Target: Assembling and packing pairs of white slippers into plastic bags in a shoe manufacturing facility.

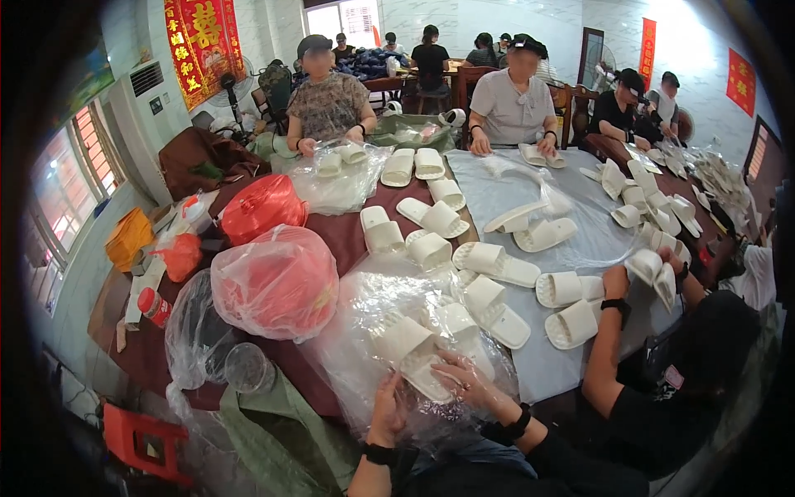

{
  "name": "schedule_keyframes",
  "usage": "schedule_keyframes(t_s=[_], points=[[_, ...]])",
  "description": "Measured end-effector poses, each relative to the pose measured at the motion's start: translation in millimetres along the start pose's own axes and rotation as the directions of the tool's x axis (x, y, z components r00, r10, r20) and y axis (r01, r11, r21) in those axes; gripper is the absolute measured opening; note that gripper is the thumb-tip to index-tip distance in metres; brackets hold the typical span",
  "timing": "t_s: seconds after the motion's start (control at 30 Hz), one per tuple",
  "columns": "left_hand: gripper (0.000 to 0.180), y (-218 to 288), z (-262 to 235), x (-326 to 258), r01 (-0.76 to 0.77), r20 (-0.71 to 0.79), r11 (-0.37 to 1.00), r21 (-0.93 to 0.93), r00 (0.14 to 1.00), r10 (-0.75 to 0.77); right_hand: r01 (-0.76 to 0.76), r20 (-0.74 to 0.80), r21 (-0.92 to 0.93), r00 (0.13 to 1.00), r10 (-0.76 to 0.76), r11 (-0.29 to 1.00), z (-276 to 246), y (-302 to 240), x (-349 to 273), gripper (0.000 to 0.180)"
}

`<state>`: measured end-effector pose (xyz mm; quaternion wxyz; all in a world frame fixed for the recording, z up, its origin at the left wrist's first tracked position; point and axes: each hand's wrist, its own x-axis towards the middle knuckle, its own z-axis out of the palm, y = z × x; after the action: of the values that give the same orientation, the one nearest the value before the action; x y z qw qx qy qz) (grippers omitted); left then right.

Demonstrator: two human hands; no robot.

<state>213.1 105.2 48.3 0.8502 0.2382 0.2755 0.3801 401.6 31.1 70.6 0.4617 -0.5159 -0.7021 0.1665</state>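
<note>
At the near edge of the table, my right hand (470,383) grips the heel end of a white slipper (432,379), its fingers lying over the sole. My left hand (387,407) is just left of that heel, fingers stretched upward beside the slipper and the clear plastic. Another white slipper (457,321) lies just beyond, partly under the film. Clear plastic bags (348,306) spread beneath and around these slippers, and glare blurs their edges. Both wrists carry black bands.
More white slippers (493,263) cover the table ahead. Left stand a red bundle in clear plastic (277,277), a red-lidded jar (154,306) and a clear tub (248,369). A red stool (145,443) sits lower left. A co-worker's hands (617,282) hold slippers at right; others work opposite.
</note>
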Motion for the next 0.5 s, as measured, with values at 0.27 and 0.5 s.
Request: schedule_keyframes(t_s=[0.27,0.5], points=[[0.045,3.6,6.5,-14.1,-0.019,0.165,0.97,-0.241,0.984,0.061,-0.09,0.029,0.149,0.996,0.086,0.985,2.8,-33.7,-8.0,0.043],[0.052,-11.6,-21.3,0.1,-0.007,0.075,0.985,0.175,0.997,-0.007,-0.015,0.0,-0.298,1.0,0.015,0.954,15.4,-21.2,2.5,0.044]])
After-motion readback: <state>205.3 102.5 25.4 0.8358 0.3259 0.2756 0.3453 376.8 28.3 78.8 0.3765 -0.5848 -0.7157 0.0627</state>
